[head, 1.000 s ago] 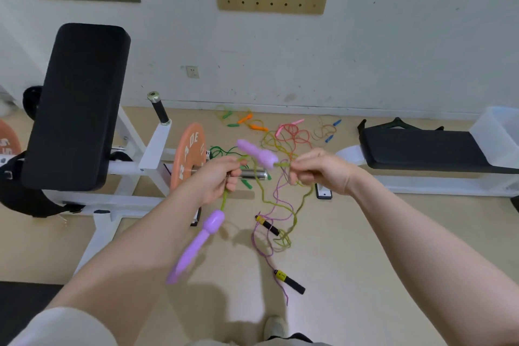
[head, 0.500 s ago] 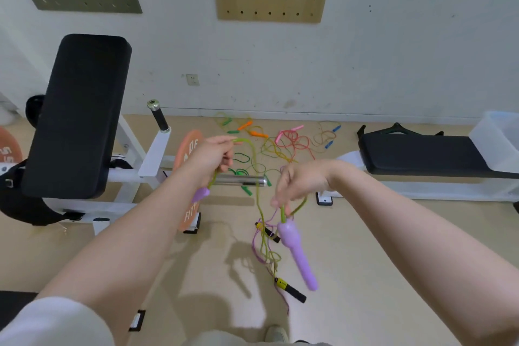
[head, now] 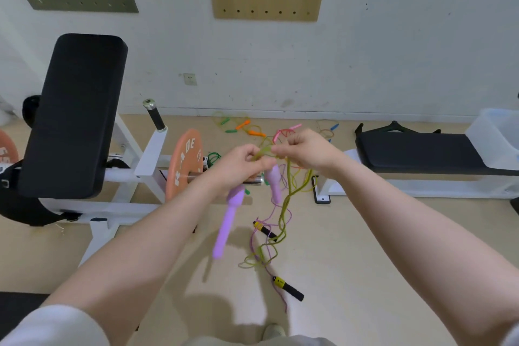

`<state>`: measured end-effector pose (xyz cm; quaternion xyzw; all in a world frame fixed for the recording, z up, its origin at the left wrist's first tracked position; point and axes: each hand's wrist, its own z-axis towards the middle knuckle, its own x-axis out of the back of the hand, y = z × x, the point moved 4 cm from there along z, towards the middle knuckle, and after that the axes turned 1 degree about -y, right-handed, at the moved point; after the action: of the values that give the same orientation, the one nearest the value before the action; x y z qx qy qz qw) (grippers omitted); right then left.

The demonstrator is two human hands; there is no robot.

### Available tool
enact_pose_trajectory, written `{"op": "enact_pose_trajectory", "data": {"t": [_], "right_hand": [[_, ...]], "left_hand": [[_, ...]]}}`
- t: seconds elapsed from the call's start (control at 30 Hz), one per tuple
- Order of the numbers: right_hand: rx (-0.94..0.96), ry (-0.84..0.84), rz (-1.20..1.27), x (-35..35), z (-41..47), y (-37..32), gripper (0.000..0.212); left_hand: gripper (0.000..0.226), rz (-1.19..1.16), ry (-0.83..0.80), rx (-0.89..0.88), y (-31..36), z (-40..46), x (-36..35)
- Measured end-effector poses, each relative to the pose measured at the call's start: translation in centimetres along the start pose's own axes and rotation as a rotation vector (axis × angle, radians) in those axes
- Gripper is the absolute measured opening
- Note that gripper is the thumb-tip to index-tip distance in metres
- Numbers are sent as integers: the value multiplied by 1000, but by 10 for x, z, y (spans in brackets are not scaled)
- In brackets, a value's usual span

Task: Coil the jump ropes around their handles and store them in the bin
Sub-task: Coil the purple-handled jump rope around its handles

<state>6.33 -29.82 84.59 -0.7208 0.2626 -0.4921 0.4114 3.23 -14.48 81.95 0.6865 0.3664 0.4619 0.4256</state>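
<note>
My left hand (head: 238,166) and my right hand (head: 304,150) are close together at chest height, both pinching the olive-green cord (head: 288,205) of one jump rope. Its two purple handles dangle below: one (head: 229,222) under my left hand, the other (head: 273,184) between the hands. The cord trails down to the floor. A purple-corded rope with black-and-yellow handles (head: 288,288) lies on the floor beneath. More ropes, orange (head: 252,132), pink and green, lie tangled near the wall. The translucent white bin (head: 494,137) sits on the bench at the right edge.
A black padded weight bench (head: 73,112) with a white frame and an orange plate (head: 184,161) stands on the left. A flat black bench (head: 415,152) is on the right. A phone (head: 321,195) lies on the floor by that bench. My shoe (head: 273,331) shows at the bottom.
My hands have come together and risen. The handle that hung from my right hand now dangles between the hands, and the other handle hangs below my left hand.
</note>
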Motion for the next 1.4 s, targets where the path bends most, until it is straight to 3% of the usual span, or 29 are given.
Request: {"op": "enact_pose_trajectory", "data": {"t": [0.1,0.23,0.3,0.33,0.37,0.43,0.53,0.67,0.77,0.83,0.9,0.97,1.1,1.23,1.3,1.4], "right_hand": [[-64,-6,266,13,-3,8,30],[-110,-81,304,13,-8,22,39],[-97,-53,150,7,-11,21,11],[-96,-57,76,4,-12,19,16],[-101,-95,29,0,-13,18,38],[-104,-258,-15,-8,-15,16,59],[-65,-460,72,-16,-19,7,55],[-60,-397,377,-12,-14,6,45],[-47,-347,329,-9,-13,8,40],[-29,-309,316,-6,-12,10,32],[-29,-270,382,-3,-11,14,24],[-31,-243,464,-2,-10,16,20],[-4,-213,591,-7,-11,17,15],[15,-160,776,-8,-11,19,19],[-9,-193,746,-10,-13,20,21],[-8,-218,516,-11,-16,24,25]], "left_hand": [[28,181,-6,-9,-24,-3,9],[26,-172,26,91,-40,-10,7],[25,-302,135,88,-38,-9,7],[23,-349,196,72,-35,-8,8],[21,-366,240,54,-33,-7,8],[17,-338,259,30,-28,-4,7],[20,-328,212,38,-22,-3,0],[37,-332,132,1,-10,-8,-18],[53,-420,51,6,-3,-12,-31],[43,-387,15,-37,0,-12,-37],[39,-264,48,-66,2,-12,-40],[48,-207,113,-73,2,-12,-41],[54,-276,221,-79,5,-12,-46],[40,-383,301,-45,0,-12,-49],[32,-497,328,-22,-1,-14,-50],[29,-552,310,15,-1,-13,-49]]}}
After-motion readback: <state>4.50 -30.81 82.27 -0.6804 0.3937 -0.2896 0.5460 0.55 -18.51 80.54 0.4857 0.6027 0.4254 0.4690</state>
